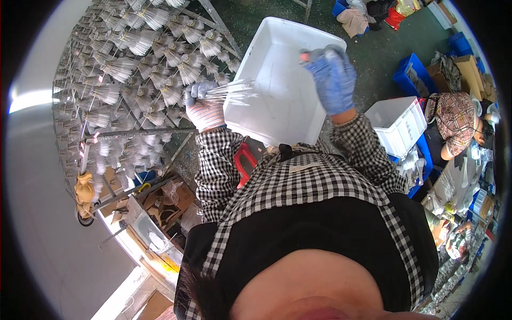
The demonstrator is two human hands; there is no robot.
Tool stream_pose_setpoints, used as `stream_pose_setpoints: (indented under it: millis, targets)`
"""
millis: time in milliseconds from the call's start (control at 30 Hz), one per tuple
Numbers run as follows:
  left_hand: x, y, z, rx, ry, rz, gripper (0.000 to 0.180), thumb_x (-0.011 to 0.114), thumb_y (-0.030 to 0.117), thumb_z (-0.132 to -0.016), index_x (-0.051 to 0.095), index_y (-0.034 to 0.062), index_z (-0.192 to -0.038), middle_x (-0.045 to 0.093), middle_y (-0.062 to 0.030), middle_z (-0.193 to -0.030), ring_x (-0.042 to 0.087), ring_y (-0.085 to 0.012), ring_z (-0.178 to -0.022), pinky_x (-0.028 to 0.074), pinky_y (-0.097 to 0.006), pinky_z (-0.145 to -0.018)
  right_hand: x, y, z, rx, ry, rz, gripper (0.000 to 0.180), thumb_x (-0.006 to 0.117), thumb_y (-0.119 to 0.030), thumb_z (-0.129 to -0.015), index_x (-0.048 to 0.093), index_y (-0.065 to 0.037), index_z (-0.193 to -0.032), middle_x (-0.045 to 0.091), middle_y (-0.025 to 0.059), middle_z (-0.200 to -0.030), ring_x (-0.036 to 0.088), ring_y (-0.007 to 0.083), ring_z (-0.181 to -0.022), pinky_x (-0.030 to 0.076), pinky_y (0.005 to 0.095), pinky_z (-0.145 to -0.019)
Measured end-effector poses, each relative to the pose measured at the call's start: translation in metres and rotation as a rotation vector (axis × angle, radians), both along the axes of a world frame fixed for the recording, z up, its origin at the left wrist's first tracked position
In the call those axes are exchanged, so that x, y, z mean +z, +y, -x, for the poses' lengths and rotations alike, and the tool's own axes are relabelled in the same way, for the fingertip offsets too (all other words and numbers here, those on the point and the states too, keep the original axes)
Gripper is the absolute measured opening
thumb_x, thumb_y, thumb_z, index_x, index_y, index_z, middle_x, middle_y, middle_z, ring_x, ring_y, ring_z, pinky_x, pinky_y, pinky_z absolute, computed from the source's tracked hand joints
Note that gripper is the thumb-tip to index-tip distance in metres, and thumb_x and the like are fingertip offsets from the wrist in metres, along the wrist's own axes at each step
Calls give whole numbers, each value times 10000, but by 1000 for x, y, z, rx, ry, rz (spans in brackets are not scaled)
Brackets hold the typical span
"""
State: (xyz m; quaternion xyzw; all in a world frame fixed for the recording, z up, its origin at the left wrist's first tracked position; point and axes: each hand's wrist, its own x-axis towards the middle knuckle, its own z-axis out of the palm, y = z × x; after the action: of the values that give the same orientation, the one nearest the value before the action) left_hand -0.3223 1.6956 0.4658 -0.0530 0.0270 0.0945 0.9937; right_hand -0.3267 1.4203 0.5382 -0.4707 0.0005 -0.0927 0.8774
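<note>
My left hand (205,112), in a pale glove with grey fingers, is closed round a bundle of thin silvery-white rods (232,93). The rods fan out over the left side of a white plastic tub (285,125). A few thin strands lie inside the tub, which rests against my checked apron. Over the tub's right side is my right hand (333,80) in a blue glove, blurred by motion. Something small and orange-red (304,56) shows at its fingertips, and I cannot make out what it is.
A metal rack (160,130) hung with several similar bundles (120,68) fills the left. A red plastic piece (245,162) shows beside my left arm. At right stand a white bin (397,124), blue crates (413,74) and a seated person (453,122). Cardboard boxes (173,202) lie lower left.
</note>
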Motion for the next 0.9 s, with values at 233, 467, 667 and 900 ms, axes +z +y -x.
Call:
stream_pose_setpoints:
  millis: [233, 467, 667, 900]
  targets:
    - [19, -8, 1, -43, 58, 35, 171, 513, 77, -868, 453, 76, -708, 406, -9, -641, 392, -150, -610, 380, -305, -625, 24, 28, 25, 182, 8, 726, 216, 577, -199, -890, 627, -61, -1047, 614, 25, -814, 538, 62, -652, 471, 233, -575]
    - [23, -17, -10, -97, 60, -230, 283, 484, 275, -916, 539, 84, -715, 488, -11, -672, 462, -161, -656, 405, -325, -667, 20, 32, 30, 228, 6, 1197, 264, 664, -257, -792, 676, -56, -964, 675, 83, -900, 641, 201, -735, 514, 319, -671]
    - [-10, -14, -28, -354, -237, -477, 269, 432, 268, -939, 545, 54, -822, 505, -37, -768, 472, -148, -731, 385, -290, -715, -31, 17, 46, 72, -83, 1113, 276, 586, -280, -788, 664, -85, -967, 659, 155, -906, 630, 314, -834, 494, 386, -785]
    - [16, -117, -11, -561, -46, -244, 159, 506, 155, -920, 511, 44, -806, 422, -16, -664, 422, -133, -592, 401, -276, -605, -55, -28, 112, -429, -78, 815, 227, 565, -253, -872, 573, -51, -974, 642, 104, -830, 620, 255, -742, 495, 366, -722]
